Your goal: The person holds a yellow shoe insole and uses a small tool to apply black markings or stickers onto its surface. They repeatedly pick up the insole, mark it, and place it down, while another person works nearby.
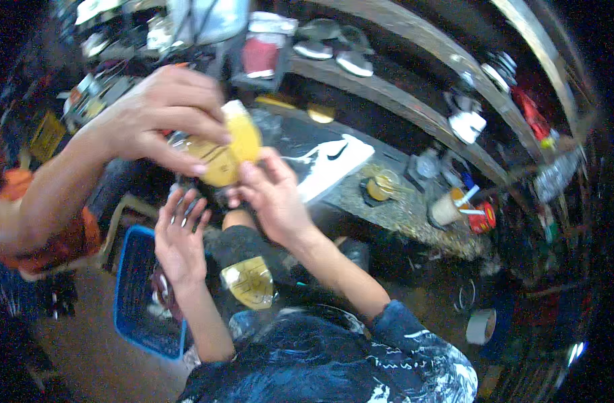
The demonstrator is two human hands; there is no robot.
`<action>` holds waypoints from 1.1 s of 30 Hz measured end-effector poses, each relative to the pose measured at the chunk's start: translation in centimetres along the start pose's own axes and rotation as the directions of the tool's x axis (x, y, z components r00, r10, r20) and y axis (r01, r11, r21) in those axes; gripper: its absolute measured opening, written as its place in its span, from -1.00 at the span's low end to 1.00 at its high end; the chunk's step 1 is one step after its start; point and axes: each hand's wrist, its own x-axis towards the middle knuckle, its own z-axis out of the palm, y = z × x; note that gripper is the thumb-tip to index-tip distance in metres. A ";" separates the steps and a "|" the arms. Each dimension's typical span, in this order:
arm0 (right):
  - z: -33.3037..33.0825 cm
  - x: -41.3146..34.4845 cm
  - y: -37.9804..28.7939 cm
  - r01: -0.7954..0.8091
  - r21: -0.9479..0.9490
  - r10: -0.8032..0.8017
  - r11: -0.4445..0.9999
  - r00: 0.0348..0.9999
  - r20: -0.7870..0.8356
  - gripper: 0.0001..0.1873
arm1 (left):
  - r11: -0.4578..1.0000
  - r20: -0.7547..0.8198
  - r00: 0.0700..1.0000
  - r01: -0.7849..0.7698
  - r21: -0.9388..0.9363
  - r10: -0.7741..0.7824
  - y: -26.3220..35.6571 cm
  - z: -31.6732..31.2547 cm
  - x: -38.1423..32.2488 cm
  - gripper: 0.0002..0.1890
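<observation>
My right hand [279, 206] has its fingertips on the lower end of a bright yellow curved piece [245, 136], blurred by motion. Just left of it is a second yellow piece with dark lines [216, 163]; whether the two are joined I cannot tell. A co-worker's hand [181, 116] reaches in from the left, its fingers at these pieces. My left hand [181, 247] is below them, palm up, fingers apart and holding nothing. On my lap rests another yellow piece with drawn lines [249, 282]. A white sneaker [332, 163] with a black swoosh lies on the bench beyond my right hand.
The workbench [347, 211] carries a cup of yellowish paste [382, 186], a beige container [444, 210] and a red can [482, 217]. Shoes [354, 60] stand on wooden shelves behind. A blue plastic basket [119, 297] is at lower left, a white roll [480, 326] at lower right.
</observation>
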 end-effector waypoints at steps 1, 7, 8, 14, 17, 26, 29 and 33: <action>0.3 0.5 -0.1 -0.004 0.001 0.004 1.000 1.000 0.024 -0.73 | 1.000 -0.003 1.000 0.023 -0.019 -0.023 -0.1 -0.1 0.2 -0.44; 4.1 4.5 -1.9 0.036 0.103 -0.071 0.994 0.929 0.362 -0.50 | 0.997 -0.093 0.994 0.063 0.035 -0.060 -0.6 0.5 0.0 -0.45; 4.2 5.1 -2.6 -0.003 0.034 -0.009 0.999 0.939 0.343 -0.41 | 0.998 -0.101 0.993 0.058 0.038 -0.054 -0.6 0.4 -0.1 -0.45; -4.1 4.1 -10.2 0.463 -0.560 -0.557 0.687 0.831 0.004 -0.68 | 0.996 -0.008 0.996 -0.090 -0.017 0.090 0.9 -3.7 0.4 -0.57; -11.6 4.0 -18.1 0.581 -0.600 -0.831 0.551 0.451 -0.327 -0.79 | 0.985 -0.161 0.971 -0.173 0.027 0.175 2.0 -5.7 1.6 -0.62; -21.8 4.2 -31.5 0.395 -0.690 -0.795 0.606 0.301 -0.526 -0.57 | 0.993 -0.040 0.997 -0.055 0.100 0.059 -0.7 -4.0 1.5 -0.58; -22.5 4.3 -31.9 0.345 -0.766 -0.837 0.542 0.298 -0.458 -0.61 | 0.995 -0.090 0.996 -0.001 0.103 0.010 -1.6 -3.9 1.1 -0.58; -23.1 4.3 -32.0 0.352 -0.793 -0.860 0.498 0.316 -0.400 -0.71 | 0.990 -0.091 0.996 0.011 0.141 0.002 -1.4 -4.2 0.5 -0.57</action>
